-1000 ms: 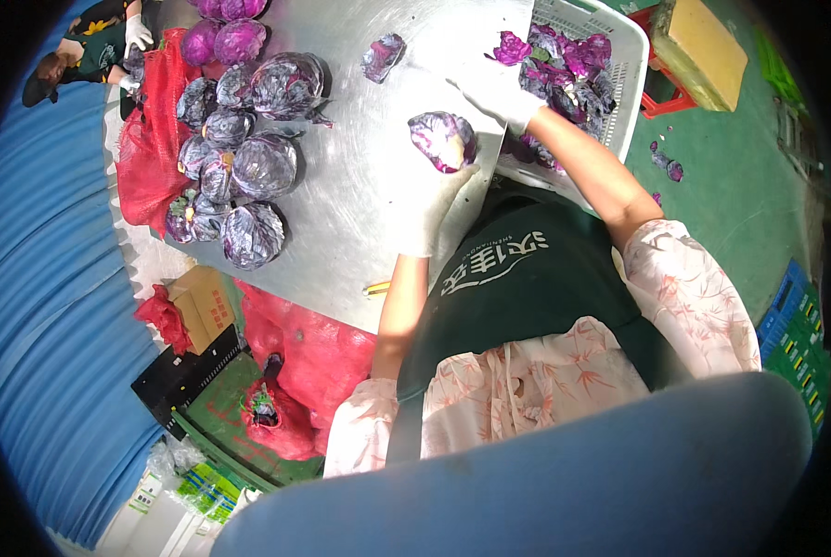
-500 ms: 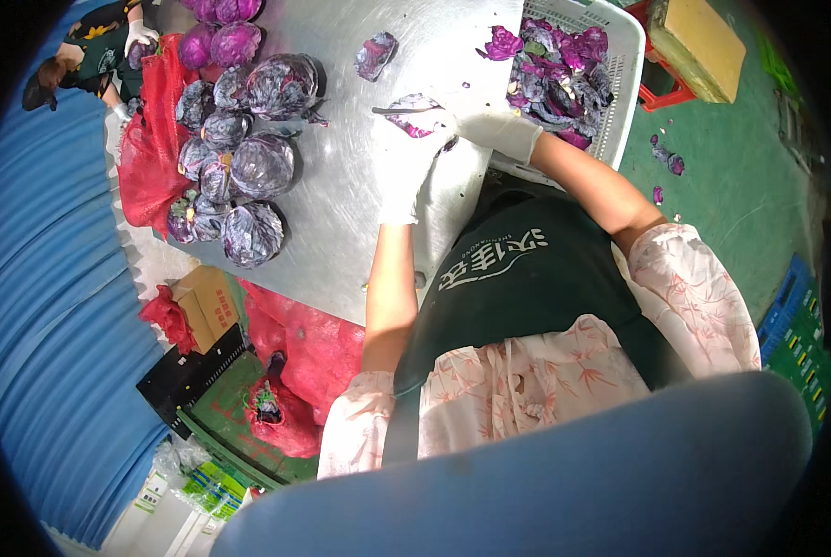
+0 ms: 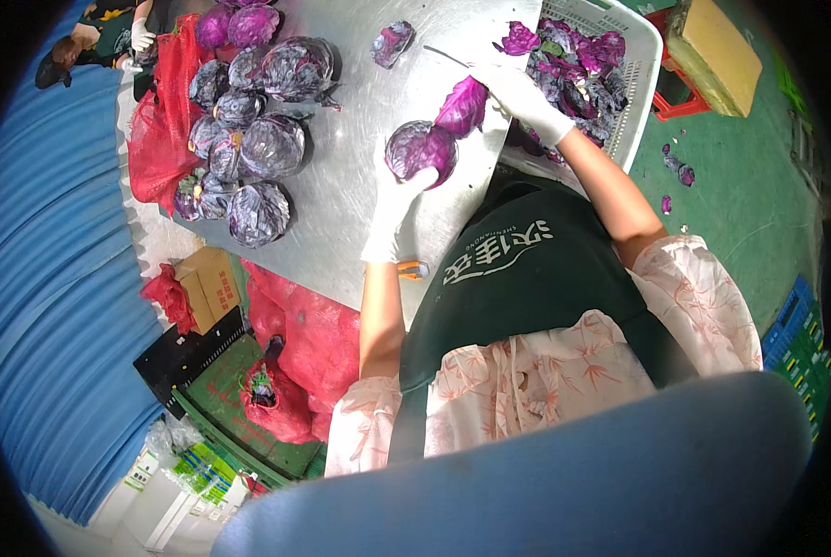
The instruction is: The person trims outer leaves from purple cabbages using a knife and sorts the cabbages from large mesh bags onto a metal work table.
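Observation:
Near the table's front edge, my gloved left hand grips a red cabbage from the near-left side. A bright purple leaf stands out from the cabbage, reaching toward my gloved right hand. That hand is closed on a knife, whose thin blade points up and left. Whether its fingers also pinch the leaf, I cannot tell. A loose outer leaf lies farther up the metal table. Beside my left wrist is a tool with an orange handle.
Several red cabbages crowd the table's left side by a red mesh sack. At right, a white crate holds leaves; another leaf lies by its rim. Full red sacks sit below. A co-worker stands far left.
The cabbage, hidden behind my hands before, now shows with bright purple layers. My right hand has moved right and away from my left, with the knife. The orange-handled tool has come into sight.

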### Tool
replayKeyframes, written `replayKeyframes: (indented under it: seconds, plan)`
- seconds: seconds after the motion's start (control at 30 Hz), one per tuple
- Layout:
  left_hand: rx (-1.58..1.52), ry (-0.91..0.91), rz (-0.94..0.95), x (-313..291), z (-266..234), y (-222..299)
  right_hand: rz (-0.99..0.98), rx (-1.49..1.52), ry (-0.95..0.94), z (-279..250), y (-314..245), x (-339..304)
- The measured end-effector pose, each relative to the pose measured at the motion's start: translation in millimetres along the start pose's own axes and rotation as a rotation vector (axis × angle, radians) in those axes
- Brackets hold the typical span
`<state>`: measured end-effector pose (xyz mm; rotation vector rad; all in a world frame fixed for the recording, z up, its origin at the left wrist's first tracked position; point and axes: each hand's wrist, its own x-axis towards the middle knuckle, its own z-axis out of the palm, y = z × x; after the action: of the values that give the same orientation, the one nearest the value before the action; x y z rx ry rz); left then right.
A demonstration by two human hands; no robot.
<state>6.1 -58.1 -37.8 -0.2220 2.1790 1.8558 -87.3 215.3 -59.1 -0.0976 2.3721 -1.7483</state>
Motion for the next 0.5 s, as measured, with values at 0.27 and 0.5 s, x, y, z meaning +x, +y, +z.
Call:
replayKeyframes:
  seconds: [0.27,0.5]
  plan:
    - [0.161,0.357,-0.038,6.8,16.9,-1.8,0.131,-0.527,0.356,-68.4,26.8,-11.0]
    - [0.761,0.32,0.118,16.2,75.3,78.3,-0.757,-0.851,0.034,23.9,-56.7,-39.1]
